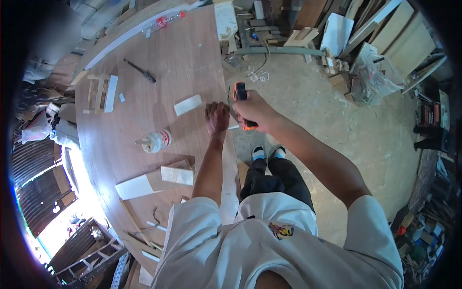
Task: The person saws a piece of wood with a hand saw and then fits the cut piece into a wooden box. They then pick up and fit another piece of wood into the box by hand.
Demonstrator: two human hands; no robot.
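My right hand (pixel 257 111) is wrapped round the orange-and-black handle of a handsaw (pixel 239 90) just off the table's right edge. Its blade is seen almost edge-on and is mostly hidden. Close by, my left hand (pixel 217 117) presses down at that edge with its fingers curled. The end of a white strip (pixel 233 127) shows between the hands; what lies under the left fingers is hidden. A white rectangular block (pixel 188 105) lies just left of the left hand on the wooden table (pixel 192 58).
On the table are a jar (pixel 157 141) with something sticking out of it, a dark screwdriver-like tool (pixel 140 70), a plastic bottle (pixel 164 21), a small wooden frame (pixel 99 94) and white-faced boards (pixel 177 175). Boards and a plastic bag (pixel 375 79) stand at the far right.
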